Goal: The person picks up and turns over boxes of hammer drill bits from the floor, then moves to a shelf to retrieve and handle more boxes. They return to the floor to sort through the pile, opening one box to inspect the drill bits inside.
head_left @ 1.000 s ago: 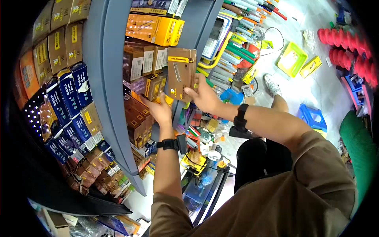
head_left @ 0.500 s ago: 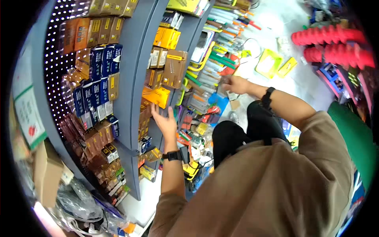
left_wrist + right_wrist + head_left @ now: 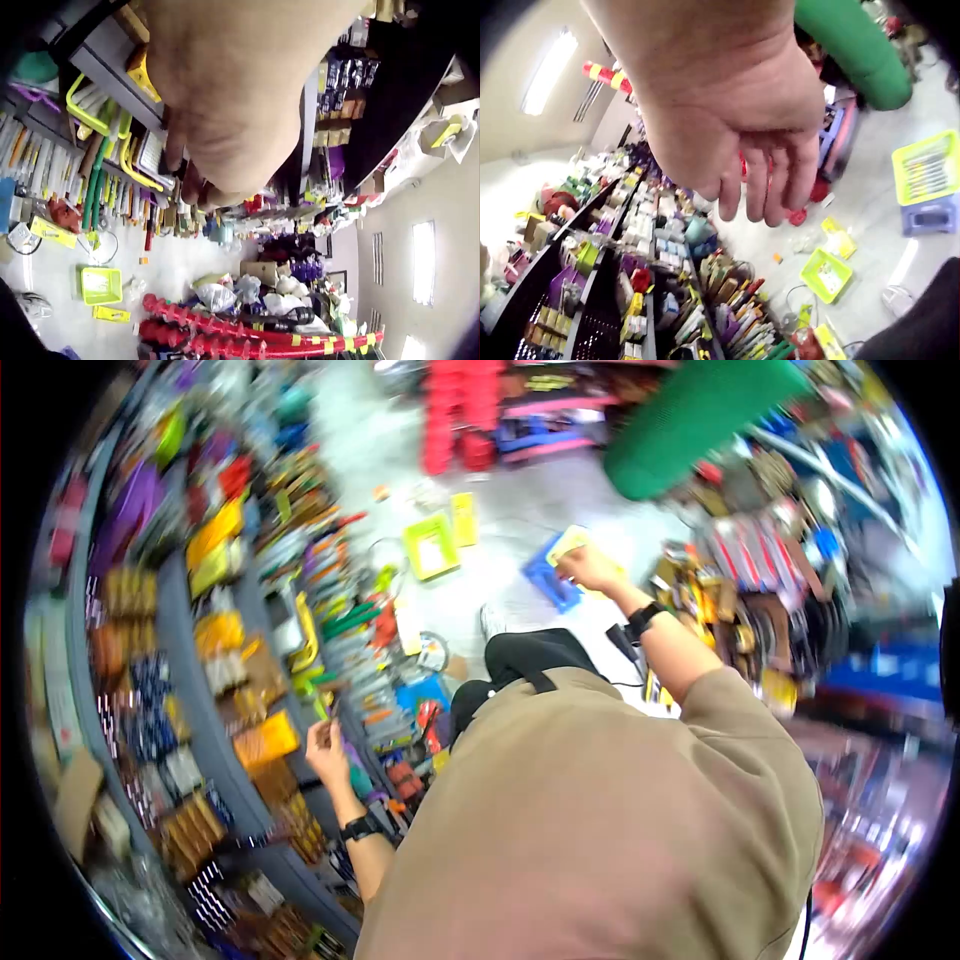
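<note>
My left hand (image 3: 328,755) hangs by the shelf edge, fingers loosely bent, with nothing seen in it. Closest to it on the grey shelf (image 3: 205,660) is a yellow-orange box (image 3: 268,740). A brown box (image 3: 265,670) stands just beyond that. In the head view my right hand (image 3: 590,568) reaches out over the floor and overlaps a yellow-green basket on a blue stool (image 3: 550,582). The right wrist view shows the right hand's fingers (image 3: 756,199) loosely bent and holding nothing. There the basket (image 3: 901,180) sits on the stool, apart from the hand, with slim items inside.
A lime tray (image 3: 408,550) and a yellow box (image 3: 464,520) lie on the floor ahead. Tools in packs (image 3: 350,630) crowd beside the shelving. A big green roll (image 3: 700,425) and red spiral pieces (image 3: 450,410) stand farther off. Packed goods (image 3: 760,555) line the right side.
The right hand held the brown box a second ago; that box now stands on the shelf. The view has turned right, the right hand has swung toward the stool, and the left has left the yellow-orange box.
</note>
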### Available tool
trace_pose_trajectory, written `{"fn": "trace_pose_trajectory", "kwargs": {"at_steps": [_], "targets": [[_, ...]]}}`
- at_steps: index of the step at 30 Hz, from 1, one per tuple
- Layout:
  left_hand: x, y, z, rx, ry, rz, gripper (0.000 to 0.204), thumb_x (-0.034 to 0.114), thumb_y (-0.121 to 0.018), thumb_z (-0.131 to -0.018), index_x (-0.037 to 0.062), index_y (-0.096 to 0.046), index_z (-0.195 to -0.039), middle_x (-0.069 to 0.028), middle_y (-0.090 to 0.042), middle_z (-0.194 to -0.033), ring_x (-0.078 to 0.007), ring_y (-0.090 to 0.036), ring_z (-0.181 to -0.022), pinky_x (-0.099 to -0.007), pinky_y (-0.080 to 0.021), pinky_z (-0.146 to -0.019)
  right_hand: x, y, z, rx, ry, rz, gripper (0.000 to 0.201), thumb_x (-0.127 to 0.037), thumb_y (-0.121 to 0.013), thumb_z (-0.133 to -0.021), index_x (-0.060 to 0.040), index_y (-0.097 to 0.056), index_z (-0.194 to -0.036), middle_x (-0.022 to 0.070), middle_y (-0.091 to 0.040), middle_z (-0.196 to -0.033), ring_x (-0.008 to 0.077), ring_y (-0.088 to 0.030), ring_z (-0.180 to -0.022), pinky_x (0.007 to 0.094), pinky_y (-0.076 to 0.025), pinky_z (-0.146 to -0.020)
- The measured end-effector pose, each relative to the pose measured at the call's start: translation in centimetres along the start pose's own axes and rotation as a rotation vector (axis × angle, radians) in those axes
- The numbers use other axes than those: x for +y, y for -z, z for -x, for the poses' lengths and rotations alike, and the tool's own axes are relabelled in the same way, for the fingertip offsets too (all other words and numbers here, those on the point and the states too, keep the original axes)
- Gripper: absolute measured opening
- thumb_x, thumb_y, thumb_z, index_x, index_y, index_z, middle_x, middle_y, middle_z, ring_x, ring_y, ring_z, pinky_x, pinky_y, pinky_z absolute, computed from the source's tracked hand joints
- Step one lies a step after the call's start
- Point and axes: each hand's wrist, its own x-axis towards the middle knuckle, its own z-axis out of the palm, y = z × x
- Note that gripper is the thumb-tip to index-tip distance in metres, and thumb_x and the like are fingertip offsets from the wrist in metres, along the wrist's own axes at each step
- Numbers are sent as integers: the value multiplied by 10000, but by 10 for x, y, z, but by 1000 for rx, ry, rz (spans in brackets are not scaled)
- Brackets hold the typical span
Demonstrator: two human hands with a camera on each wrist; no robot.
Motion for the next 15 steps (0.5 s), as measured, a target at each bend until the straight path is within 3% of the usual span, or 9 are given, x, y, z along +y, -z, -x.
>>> {"fn": "trace_pose_trajectory", "kwargs": {"at_steps": [5,6,9,15], "targets": [[34,-73,-27,-292,-108,-37,154,86,-711,-924,-20,-654,-1020,-41,-660,-857,-100,-605,-765,-255,-502,-734,124,21,131,146,-116,-232,237,-250,-596,-971,-28,-668,-1015,73,-719,-951,157,-720,-851,307,-553,-654],[64,-88,-21,-340,-152,-130,158,92,-712,-922,-17,-652,-1020,-50,-661,-861,-101,-606,-761,-249,-500,-722,131,20,161,193,-148,-298,211,-229,-615,-957,-32,-666,-1013,68,-713,-935,150,-716,-843,307,-548,-644],[103,-153,-26,-567,-184,-36,178,98,-714,-921,-20,-644,-1034,-65,-684,-904,-115,-646,-803,-260,-509,-731,190,21,215,297,-150,-376,215,-232,-632,-946,-31,-664,-1015,61,-708,-922,150,-710,-820,305,-543,-634],[215,-313,51,-953,-440,-152,204,90,-720,-913,-29,-643,-1059,-65,-707,-934,-112,-657,-862,-264,-512,-785,296,20,345,520,-159,-408,258,-236,-670,-909,7,-676,-998,121,-720,-858,201,-704,-761,357,-544,-716]]}}
